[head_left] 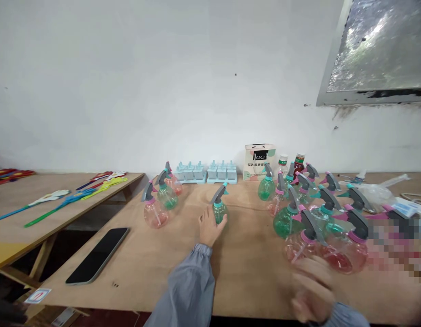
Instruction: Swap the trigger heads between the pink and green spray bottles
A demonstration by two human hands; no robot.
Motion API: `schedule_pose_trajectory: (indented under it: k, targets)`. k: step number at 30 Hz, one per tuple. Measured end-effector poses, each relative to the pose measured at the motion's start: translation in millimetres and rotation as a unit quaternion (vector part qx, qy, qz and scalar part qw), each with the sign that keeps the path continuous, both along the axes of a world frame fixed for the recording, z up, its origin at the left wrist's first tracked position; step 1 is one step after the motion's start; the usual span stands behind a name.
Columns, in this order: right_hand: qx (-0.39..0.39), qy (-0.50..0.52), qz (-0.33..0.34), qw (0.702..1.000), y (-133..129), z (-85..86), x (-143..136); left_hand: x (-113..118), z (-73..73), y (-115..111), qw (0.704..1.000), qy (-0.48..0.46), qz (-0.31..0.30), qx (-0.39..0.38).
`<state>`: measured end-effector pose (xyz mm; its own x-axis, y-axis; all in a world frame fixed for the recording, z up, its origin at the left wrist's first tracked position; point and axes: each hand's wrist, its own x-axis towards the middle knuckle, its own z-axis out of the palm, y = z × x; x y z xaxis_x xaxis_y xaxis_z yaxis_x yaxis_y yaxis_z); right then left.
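I have the left hand (212, 227) curled around a translucent, round-bellied green spray bottle (220, 211) amid the smooth wooden table (248, 268). The blurred right hand (313, 288) is near bulbous pink bottles (345, 254); I cannot tell its grip. Behind stands a paper bag (258, 162); a glossy phone (97, 256) lies left.

We've got a phone (97, 256) flat on the bench (152, 277), blue moulds (222, 172) beside a bag (253, 170), and a window (381, 50) upper right!

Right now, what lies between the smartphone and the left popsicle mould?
In the head view, a pink spray bottle, then a green spray bottle, then a reddish spray bottle, running from smartphone to mould.
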<state>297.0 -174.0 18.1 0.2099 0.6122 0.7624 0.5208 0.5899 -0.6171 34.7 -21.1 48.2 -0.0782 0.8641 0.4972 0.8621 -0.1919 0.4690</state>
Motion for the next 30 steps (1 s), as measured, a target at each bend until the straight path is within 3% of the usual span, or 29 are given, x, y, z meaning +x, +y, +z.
schedule_pose_trajectory:
  k: [3, 7, 11, 15, 17, 19, 21, 23, 26, 30]
  targets:
    - [0.001, -0.028, 0.064, 0.998, 27.5, 18.2, -57.2, 4.9, -2.6, -3.8, 1.0, 0.009, -0.01, 0.001]
    - [-0.1, 0.095, 0.081, 0.987, 100.3, 48.8, -117.9, 9.5, -4.8, -9.8, 0.997, 0.045, -0.033, 0.05]
    - [-0.101, 0.132, 0.089, 0.982, 148.9, 53.9, -133.1, 6.6, -2.5, -15.7, 0.989, 0.074, -0.102, 0.082]
    - [-0.099, 0.114, 0.127, 0.98, 157.7, 46.3, -127.0, -13.0, 3.8, -13.2, 0.981, 0.064, -0.142, 0.117]
    - [-0.104, 0.12, 0.153, 0.975, 155.6, 43.4, -123.2, -34.2, 10.5, -7.4, 0.985, 0.018, -0.081, 0.15]
    - [-0.107, 0.131, 0.175, 0.97, 152.4, 41.0, -119.6, -63.4, 18.9, 0.3, 0.976, -0.069, 0.071, 0.195]
    - [-0.109, 0.129, 0.194, 0.966, 149.1, 38.7, -115.9, -97.4, 25.9, 7.8, 0.932, -0.145, 0.23, 0.238]
    - [-0.111, 0.118, 0.213, 0.963, 146.3, 37.0, -112.1, -130.6, 28.7, 13.6, 0.894, -0.174, 0.328, 0.252]
    - [-0.113, 0.131, 0.221, 0.96, 143.5, 36.6, -106.8, -166.0, 25.8, 18.3, 0.888, -0.188, 0.378, 0.183]
    - [-0.141, 0.171, 0.24, 0.945, 141.3, 40.2, -100.8, -175.9, 22.8, 18.5, 0.897, -0.202, 0.384, 0.081]
